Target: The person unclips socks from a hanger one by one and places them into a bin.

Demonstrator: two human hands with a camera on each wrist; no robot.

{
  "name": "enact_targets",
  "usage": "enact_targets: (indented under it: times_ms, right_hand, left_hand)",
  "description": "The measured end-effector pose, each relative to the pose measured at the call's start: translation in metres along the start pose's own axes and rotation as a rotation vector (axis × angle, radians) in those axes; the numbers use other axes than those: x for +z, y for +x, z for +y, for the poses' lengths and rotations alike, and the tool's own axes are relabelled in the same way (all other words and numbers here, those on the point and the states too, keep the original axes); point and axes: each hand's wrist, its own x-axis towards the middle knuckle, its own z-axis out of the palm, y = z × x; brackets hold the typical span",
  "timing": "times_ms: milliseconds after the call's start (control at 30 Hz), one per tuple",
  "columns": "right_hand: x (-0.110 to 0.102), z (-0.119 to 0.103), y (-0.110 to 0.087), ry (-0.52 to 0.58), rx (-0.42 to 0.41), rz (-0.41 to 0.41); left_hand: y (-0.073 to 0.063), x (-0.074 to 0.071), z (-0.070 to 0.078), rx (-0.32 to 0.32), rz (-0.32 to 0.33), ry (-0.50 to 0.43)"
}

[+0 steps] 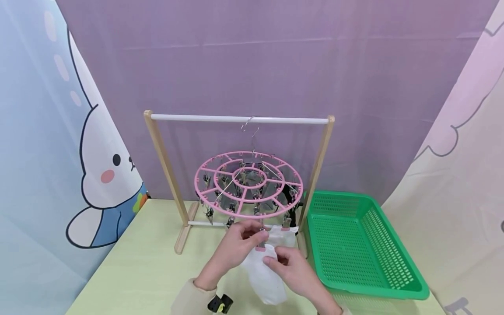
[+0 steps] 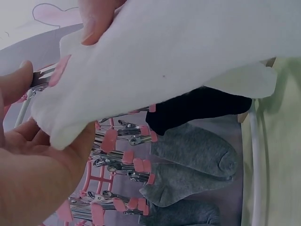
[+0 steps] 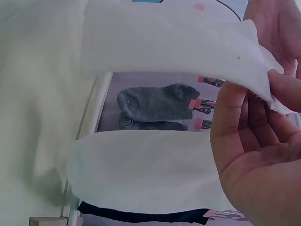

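Rabbit-print curtain [image 1: 59, 175] hangs past the tabletop's left edge. Pale green tabletop [image 1: 141, 258] carries a wooden drying rack [image 1: 161, 162] with a white top rail, set toward the back edge.

Pink round clip hanger [image 1: 248, 183] hangs from that rail by a metal hook. Grey socks [image 2: 197, 150] and one black sock [image 2: 197, 108] hang from its clips, seen in the left wrist view.

Left hand [image 1: 240, 243] comes up from the near edge, forearm angled right, wrist bent upward. Its fingers are curled, pinching a pink-tipped metal clip [image 1: 260, 240] at the hanger's front rim, just at the top of the white sock [image 1: 265, 275].

White sock hangs below the front rim, over the near middle of the tabletop, toe end down. A second white sock [image 1: 284, 236] hangs just behind it on a neighbouring clip.

Right hand [image 1: 293, 269] reaches in from the near right, palm turned left. Thumb and fingers pinch the white sock's upper edge, just below the clip.

Green plastic basket [image 1: 362, 245] sits at the tabletop's right edge, beside the rack's right post.
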Motion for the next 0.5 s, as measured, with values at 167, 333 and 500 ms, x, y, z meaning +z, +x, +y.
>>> enact_targets:
  times_ms: [167, 333, 500]
  right_hand:
    - [-0.0003, -0.0021, 0.0009, -0.013, 0.009, -0.026]
    - [0.0008, -0.0023, 0.0022, -0.001, 0.008, -0.059]
    - [0.0032, -0.0029, 0.001, -0.016, -0.012, -0.049]
  left_hand:
    - [-0.0008, 0.0025, 0.0014, 0.008, 0.016, -0.017]
    - [-0.0013, 0.0048, 0.0002, 0.048, 0.031, 0.011]
    - [-0.0023, 0.0054, 0.0009, 0.102, 0.059, 0.079]
